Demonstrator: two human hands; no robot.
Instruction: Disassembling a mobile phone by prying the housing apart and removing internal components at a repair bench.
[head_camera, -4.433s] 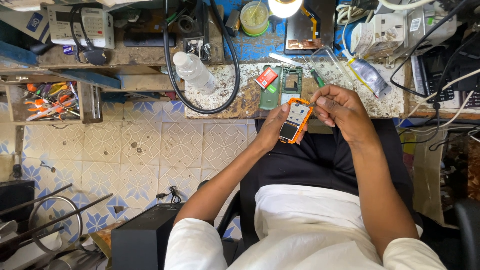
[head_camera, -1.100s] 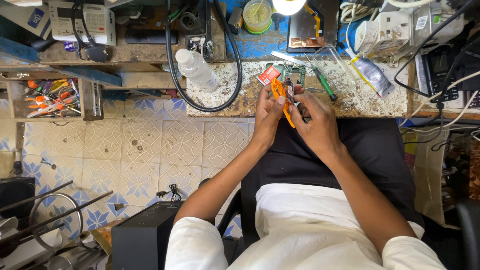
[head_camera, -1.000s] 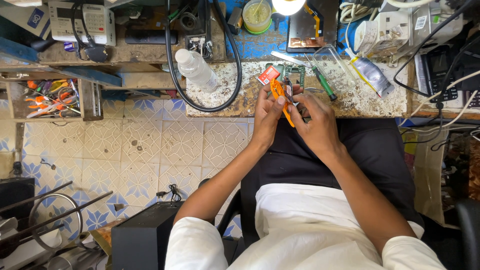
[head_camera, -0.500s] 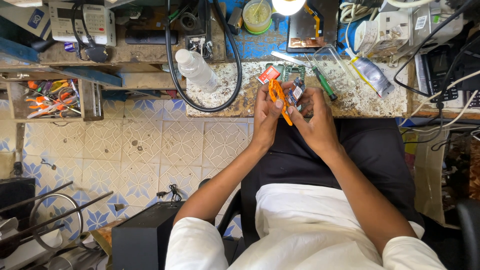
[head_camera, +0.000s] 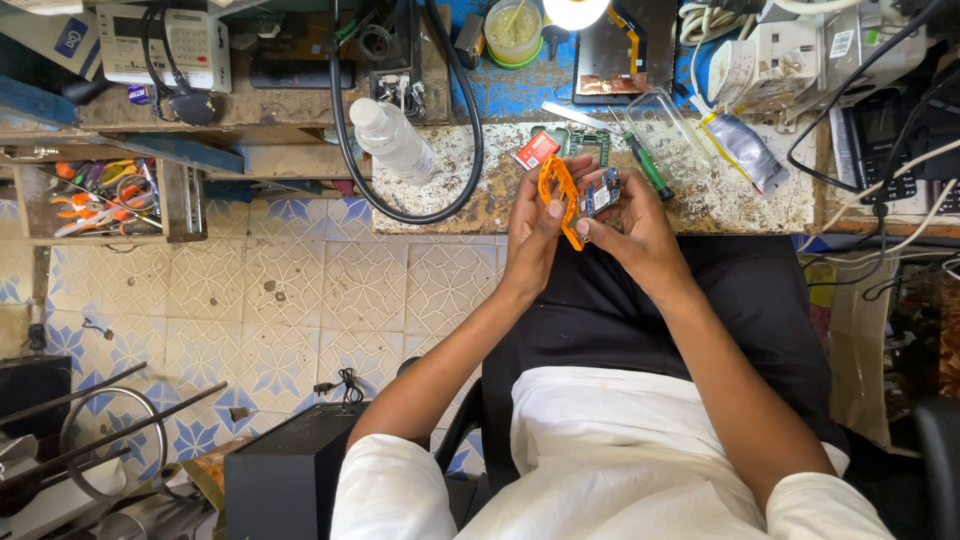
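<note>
Both sets of fingers I see closed: left hand (head_camera: 535, 235) pinches the orange phone frame (head_camera: 562, 198), right hand (head_camera: 632, 225) grips a small circuit board (head_camera: 600, 193) just right of that frame. Clear bottle (head_camera: 392, 140) lies well left, green screwdriver (head_camera: 648, 168) near right.

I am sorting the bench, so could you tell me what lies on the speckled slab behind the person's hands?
Past the left hand and right hand, the speckled slab bears a red card, a green circuit board and a green-handled screwdriver. The hands cover whatever lies under them.
</note>
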